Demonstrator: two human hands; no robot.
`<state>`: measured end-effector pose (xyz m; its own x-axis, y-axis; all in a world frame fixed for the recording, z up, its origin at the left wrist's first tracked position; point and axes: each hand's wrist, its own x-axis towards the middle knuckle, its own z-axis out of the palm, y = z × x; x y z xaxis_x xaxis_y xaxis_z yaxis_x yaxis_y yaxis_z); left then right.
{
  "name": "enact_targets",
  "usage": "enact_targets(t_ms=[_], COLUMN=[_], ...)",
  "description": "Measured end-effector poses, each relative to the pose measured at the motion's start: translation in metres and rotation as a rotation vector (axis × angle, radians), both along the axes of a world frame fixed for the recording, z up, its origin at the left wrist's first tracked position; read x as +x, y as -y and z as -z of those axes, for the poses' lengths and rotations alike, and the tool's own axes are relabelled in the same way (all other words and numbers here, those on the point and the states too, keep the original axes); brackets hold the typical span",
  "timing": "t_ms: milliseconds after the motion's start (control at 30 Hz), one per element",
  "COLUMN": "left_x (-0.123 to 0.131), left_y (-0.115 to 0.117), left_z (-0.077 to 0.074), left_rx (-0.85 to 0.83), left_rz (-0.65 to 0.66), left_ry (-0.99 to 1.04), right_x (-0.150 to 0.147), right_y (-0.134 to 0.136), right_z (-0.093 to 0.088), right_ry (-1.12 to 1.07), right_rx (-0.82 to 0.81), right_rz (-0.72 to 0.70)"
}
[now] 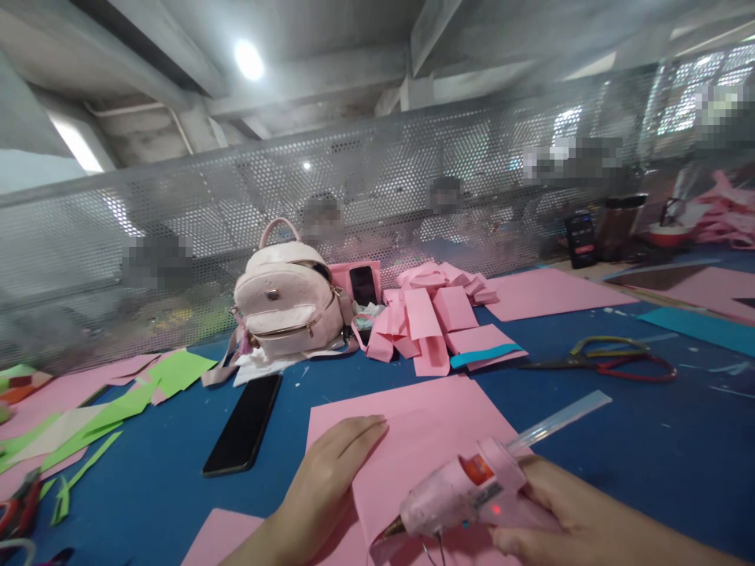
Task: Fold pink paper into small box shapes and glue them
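My right hand (557, 511) is wrapped round a pink hot glue gun (454, 491), its red light lit. A clear glue stick (560, 420) pokes out of its back end. The gun's nozzle points down and left at a folded edge of the pink paper (436, 417); whether it touches, I cannot tell. My left hand (330, 472) lies on the left part of this paper, fingers stretched out and pressing it flat. Another pink sheet (221, 538) shows below my left wrist.
A white backpack (289, 299), folded pink paper pieces (425, 322) and a black phone (243, 424) lie beyond my hands. Scissors (613, 362) are at right. Green paper scraps (88, 420) and red-handled pliers (20, 503) are at left. A perforated metal screen (377, 165) stands behind.
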<state>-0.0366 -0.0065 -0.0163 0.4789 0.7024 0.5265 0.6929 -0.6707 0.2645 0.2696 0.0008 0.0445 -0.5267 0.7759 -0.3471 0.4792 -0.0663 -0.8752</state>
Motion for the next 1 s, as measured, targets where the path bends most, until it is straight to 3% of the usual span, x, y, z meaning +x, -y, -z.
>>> enact_targets(t_ms=[333,500,700,1000], left_x=[-0.002,-0.001,0.000,-0.001], left_y=[0.002,0.001,0.001,-0.001], left_z=[0.000,0.000,0.001,0.000], left_rx=[-0.001,0.013,0.010,0.012], left_rz=[-0.001,0.002,-0.006,-0.008], left_ry=[-0.017,-0.027,-0.032,-0.020], right_x=[0.002,0.004,0.012,0.018], right_y=[0.000,0.002,-0.003,-0.003], right_z=[-0.002,-0.003,0.002,0.007], right_ry=[0.001,-0.020,-0.004,0.011], right_rx=[-0.001,0.010,-0.043,-0.028], right_rz=[0.001,0.066,0.009,0.050])
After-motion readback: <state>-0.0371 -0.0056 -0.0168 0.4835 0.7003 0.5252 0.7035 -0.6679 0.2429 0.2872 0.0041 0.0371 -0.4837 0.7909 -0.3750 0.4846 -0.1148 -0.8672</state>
